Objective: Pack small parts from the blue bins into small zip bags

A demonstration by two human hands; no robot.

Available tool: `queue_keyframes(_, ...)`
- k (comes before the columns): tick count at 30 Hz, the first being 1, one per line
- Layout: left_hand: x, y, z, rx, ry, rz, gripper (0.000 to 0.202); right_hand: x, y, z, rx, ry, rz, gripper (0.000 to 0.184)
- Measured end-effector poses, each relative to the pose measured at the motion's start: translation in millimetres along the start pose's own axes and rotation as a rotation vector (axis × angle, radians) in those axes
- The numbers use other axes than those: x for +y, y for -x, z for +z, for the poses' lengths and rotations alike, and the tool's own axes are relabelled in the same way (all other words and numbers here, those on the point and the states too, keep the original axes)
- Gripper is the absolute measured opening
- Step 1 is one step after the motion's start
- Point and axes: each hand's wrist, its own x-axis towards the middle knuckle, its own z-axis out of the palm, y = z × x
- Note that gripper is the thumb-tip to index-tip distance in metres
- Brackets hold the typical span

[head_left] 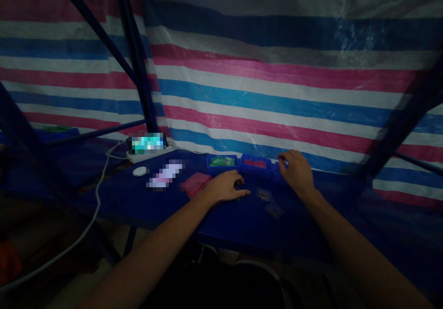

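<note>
My left hand (226,187) rests palm down on the blue table (145,203), fingers curled close together beside a pink flat packet (195,182); whether it holds anything is hidden. My right hand (296,170) reaches to the right end of a row of small blue bins, its fingers bent over a bin's rim. One bin (222,162) holds green pieces and another (255,163) holds red ones. Two small clear bags (265,194) (275,210) lie on the table between my hands.
A white power strip (148,154) with a white cable (98,193) sits at the back left, next to a small white round object (140,171). Dark blue shelf posts (133,55) stand left and right. A striped tarp (277,78) closes the back.
</note>
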Motion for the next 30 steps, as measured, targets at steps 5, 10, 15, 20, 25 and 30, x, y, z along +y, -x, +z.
queue_keyframes(5,-8,-2,6.2,-0.078,0.069,0.017,0.021,16,3,8,-0.158,0.144,0.019,0.028)
queue_keyframes(10,4,-7,1.2,0.05,0.139,-0.012,0.017,-25,4,11,-0.179,-0.219,-0.025,0.027)
queue_keyframes(15,19,-8,-7.4,0.244,0.257,-0.087,0.023,-67,17,21,-0.526,-0.802,0.124,0.045)
queue_keyframes(20,22,-8,-6.4,0.226,0.412,-0.119,0.033,-76,22,38,-0.547,-1.168,0.311,0.036)
queue_keyframes(25,17,-8,1.2,0.227,0.548,-0.153,0.042,-61,16,36,-0.414,-1.174,0.379,0.036)
queue_keyframes(30,13,-9,5.1,0.159,0.541,-0.118,0.022,-59,16,37,-0.36,-1.211,0.422,0.028)
